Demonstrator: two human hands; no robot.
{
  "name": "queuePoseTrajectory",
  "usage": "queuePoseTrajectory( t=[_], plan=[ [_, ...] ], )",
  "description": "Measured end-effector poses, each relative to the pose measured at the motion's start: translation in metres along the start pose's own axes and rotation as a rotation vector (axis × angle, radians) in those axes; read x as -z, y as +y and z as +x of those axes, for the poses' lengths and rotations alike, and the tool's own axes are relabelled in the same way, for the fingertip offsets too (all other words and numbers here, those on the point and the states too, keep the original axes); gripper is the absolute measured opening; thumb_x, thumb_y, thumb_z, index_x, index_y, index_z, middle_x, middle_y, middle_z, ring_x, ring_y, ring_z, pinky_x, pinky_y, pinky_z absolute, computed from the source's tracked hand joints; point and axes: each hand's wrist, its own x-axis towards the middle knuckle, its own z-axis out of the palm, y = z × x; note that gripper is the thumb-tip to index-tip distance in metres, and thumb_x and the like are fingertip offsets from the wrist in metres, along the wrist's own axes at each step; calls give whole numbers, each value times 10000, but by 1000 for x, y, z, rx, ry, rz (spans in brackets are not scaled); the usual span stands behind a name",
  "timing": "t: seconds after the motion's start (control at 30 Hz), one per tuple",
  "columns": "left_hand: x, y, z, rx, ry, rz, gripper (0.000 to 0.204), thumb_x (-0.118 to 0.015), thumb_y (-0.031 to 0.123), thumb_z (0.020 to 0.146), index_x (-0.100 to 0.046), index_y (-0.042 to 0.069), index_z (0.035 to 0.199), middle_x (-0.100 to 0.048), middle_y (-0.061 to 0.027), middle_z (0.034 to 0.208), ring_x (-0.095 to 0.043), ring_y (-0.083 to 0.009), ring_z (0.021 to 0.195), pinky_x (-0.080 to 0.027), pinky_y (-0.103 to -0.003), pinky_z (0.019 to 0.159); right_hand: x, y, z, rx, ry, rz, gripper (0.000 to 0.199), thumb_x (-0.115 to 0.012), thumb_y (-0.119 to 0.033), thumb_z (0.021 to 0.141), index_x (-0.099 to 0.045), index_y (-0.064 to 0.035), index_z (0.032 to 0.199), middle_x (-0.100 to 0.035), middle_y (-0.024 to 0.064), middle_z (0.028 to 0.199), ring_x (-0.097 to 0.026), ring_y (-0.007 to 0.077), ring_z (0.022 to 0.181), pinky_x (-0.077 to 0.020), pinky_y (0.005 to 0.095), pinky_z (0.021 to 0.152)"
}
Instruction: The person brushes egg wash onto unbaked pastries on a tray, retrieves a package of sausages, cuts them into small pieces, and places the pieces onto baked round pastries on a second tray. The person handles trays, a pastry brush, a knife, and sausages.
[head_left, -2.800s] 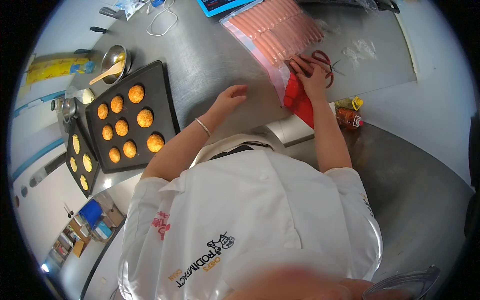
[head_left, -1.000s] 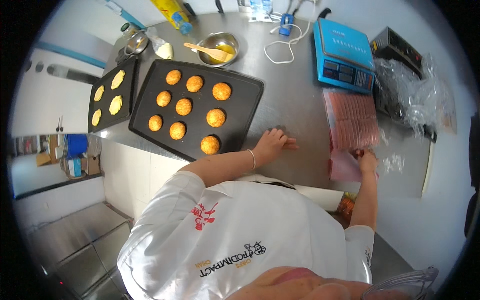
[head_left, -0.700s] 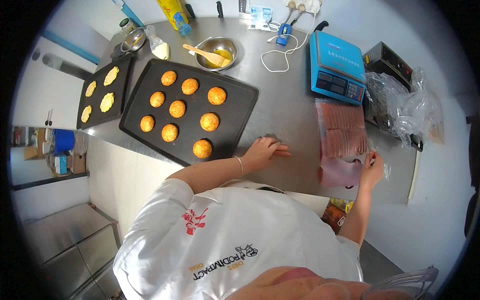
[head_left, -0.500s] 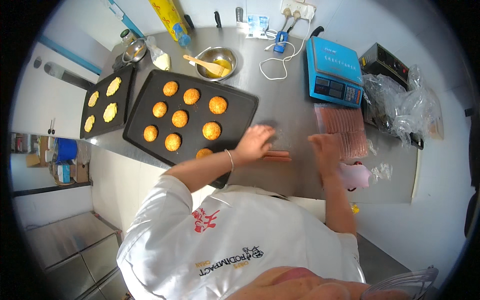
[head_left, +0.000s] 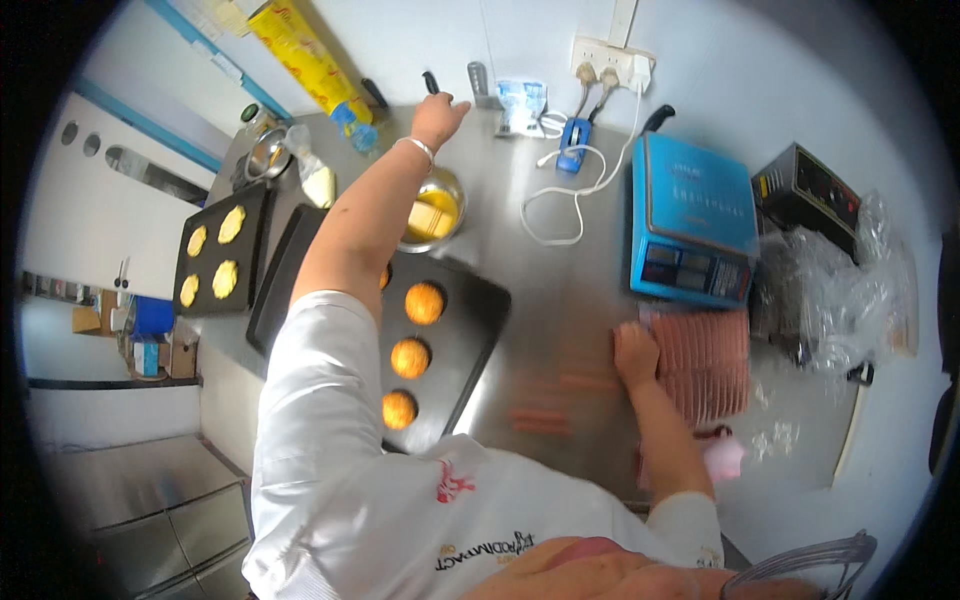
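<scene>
Left hand (head_left: 438,120) is by a knife (head_left: 430,80), right hand (head_left: 635,352) by sausages (head_left: 706,366)

Left hand (head_left: 438,118) at black knife handle (head_left: 430,81), right hand (head_left: 636,355) beside packed sausages (head_left: 705,368)

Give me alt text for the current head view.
A person's left hand is by a black handle near the wall, the arm above a tray of golden buns; the right hand is beside a pack of sausages.

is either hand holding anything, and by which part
It cannot be told: the left hand is at a black handle, its grip unclear; the right hand is curled beside the packed sausages, any hold hidden.
</scene>
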Motion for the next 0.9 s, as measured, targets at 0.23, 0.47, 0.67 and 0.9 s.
queuePoseTrajectory(
  t=[0.23, 0.47, 0.67, 0.9],
  plan=[
    [-111, -21, 125, 311, 140, -276, 558, -717, 438, 745, -652, -67, 975, -684, -157, 840, -672, -219, 685, -552, -343, 597, 8, -1, 6, -40, -58, 123, 103, -587, -142, 857, -523, -80, 804, -519, 112, 766, -565, 296, 725, -473, 391, 604],
    [-111, -33, 133, 179, 137, -182, 425, -662, 405, 801, -686, -12, 882, -698, -88, 705, -675, -148, 594, -540, -279, 620, 18, 0, 14, -64, -104, 147, 143, -616, -161, 843, -514, -79, 785, -477, 98, 724, -541, 288, 675, -456, 394, 551],
    [-7, -52, 143, 129, 293, -505, 430, -673, 396, 836, -653, -27, 910, -687, -93, 757, -663, -142, 607, -539, -261, 619, 15, -4, 14, -39, -91, 108, 171, -617, -186, 851, -508, -84, 766, -489, 92, 730, -547, 279, 674, -459, 391, 547],
    [167, -66, 70, 76, 441, -801, 396, -639, 345, 879, -623, -44, 952, -688, -163, 870, -680, -225, 832, -557, -307, 722, 2, -1, 4, -37, -103, 2, 173, -586, -245, 908, -599, -73, 917, -598, 101, 856, -613, 264, 789, -502, 376, 647]
  ],
)
